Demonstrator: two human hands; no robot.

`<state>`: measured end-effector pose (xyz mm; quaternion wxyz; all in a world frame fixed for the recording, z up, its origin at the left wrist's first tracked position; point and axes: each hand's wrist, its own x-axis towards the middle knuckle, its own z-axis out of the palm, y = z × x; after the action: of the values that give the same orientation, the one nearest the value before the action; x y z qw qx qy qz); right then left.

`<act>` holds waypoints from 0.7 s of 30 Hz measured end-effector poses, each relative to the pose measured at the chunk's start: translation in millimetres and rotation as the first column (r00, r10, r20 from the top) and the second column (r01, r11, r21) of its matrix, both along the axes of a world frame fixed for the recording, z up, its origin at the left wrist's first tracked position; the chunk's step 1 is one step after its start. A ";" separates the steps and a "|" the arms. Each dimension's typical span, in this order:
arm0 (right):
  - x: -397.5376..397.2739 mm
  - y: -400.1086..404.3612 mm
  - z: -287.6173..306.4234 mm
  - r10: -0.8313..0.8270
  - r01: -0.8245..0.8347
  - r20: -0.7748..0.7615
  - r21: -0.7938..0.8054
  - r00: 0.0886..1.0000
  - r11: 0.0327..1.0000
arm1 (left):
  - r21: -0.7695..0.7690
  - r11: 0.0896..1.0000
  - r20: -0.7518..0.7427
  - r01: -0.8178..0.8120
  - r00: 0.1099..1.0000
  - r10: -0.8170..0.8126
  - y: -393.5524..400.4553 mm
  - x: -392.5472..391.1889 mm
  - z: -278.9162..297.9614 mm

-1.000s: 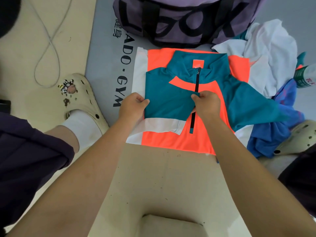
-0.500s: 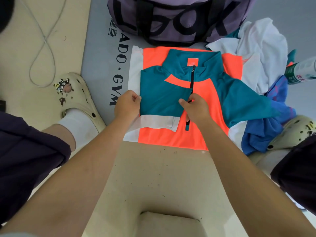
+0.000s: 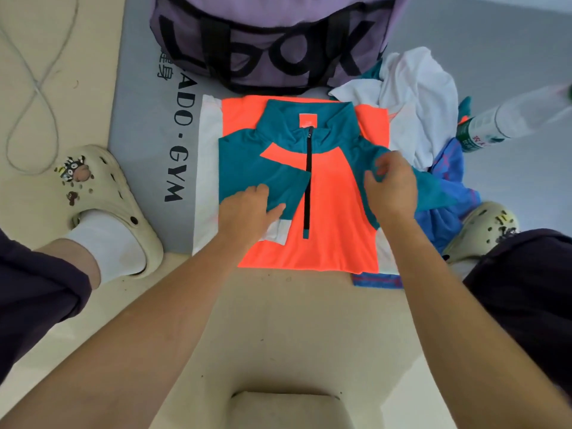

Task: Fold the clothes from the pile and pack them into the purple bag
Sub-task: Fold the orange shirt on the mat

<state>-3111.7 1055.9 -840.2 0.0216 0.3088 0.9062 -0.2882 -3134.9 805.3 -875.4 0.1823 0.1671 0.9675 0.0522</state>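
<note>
I look down on a grey gym mat (image 3: 145,144) laid over a pale floor (image 3: 297,329), and nearly everything I need sits on that mat. The purple bag (image 3: 272,41) stands at its far edge, just beyond the collar of the jacket; I cannot see into it, so I cannot say whether anything is packed yet.

The orange and teal jacket (image 3: 328,230) lies flat, zip up, directly in front of me. Its left sleeve is already folded across the chest, white cuff near the zip. The right sleeve (image 3: 433,193) is not folded: it trails out over the pile.

The pile (image 3: 418,97) sits to the right of the jacket, touching it, with a crumpled white garment on top and a blue one (image 3: 445,224) lower down. All of that is left to fold, so I judge the task to be at an early or middle stage, with this jacket only half done.

A plastic bottle (image 3: 495,125) lies beside the pile.

My left hand (image 3: 247,209) rests flat on the folded sleeve, fingers loosely together, pressing it down. My right hand (image 3: 390,184) is at the jacket's right shoulder, fingers curled and pinching the teal cloth, which looks ready to bring the sleeve across.
</note>
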 end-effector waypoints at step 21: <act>34.4 109.2 53.6 0.280 -0.299 0.209 0.068 0.937 0.952 | 0.012 0.988 0.267 0.153 0.952 -0.150 100.0 18.8 -8.2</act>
<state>-3077.3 1165.0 -786.6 0.1381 0.1996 0.9482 -0.2049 -3116.1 905.3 -883.6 0.3154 0.2315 0.9186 0.0558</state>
